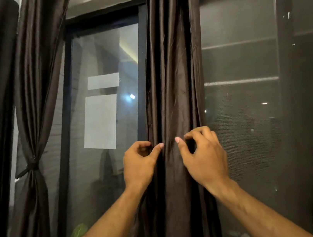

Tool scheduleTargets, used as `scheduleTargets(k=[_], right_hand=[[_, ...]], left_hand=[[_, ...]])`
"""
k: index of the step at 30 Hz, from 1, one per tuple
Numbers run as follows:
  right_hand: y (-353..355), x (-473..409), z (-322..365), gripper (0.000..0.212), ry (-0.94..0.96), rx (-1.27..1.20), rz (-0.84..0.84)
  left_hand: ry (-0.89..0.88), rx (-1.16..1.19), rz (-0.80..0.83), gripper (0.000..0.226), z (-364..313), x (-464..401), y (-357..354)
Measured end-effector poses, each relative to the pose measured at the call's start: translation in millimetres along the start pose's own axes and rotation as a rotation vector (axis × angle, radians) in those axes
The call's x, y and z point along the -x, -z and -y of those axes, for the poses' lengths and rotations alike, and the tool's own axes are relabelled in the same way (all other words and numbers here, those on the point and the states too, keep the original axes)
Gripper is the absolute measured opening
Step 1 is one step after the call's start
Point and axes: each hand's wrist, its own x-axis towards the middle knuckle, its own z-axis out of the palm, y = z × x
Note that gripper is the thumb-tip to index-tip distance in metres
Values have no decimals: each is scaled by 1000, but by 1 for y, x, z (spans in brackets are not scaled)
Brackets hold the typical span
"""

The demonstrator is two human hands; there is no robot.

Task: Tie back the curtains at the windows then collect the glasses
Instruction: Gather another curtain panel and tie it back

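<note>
Both hands, left [138, 164] and right [203, 153], each grip pinched on the hanging dark brown satin curtain [173, 75] before a black-framed glass window [105, 97]; a tied curtain [30, 137] hangs left.

White paper [102, 119] (taped) on pane [101, 55]

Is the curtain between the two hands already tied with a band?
No, the middle curtain hangs loose with no band around it, while the left hand and right hand gather its folds.

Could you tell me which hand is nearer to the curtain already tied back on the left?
Left. The left hand is closer to the tied curtain; the right hand is across the middle curtain.
</note>
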Motion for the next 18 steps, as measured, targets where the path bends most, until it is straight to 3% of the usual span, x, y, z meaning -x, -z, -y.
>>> scheduleTargets(k=[2,5,8,12,15,18], right_hand=[[-6,6,5,39,-9,32,32],[-12,7,17,54,-124,65,242],[-24,12,24,59,-182,112,391],[-36,22,23,18,-271,78,351],[-38,30,17,21,-280,98,171],[-44,39,16,20,-232,71,205]], left_hand=[[1,-44,-19,26,0,-3,-2],[-30,-120,-26,8,0,-6,-1],[-60,-140,-13,9,2,-2,5],[-77,-118,-49,20,12,0,15],[-37,-180,-39,16,24,-6,24],[-20,-198,-6,17,33,-9,30]])
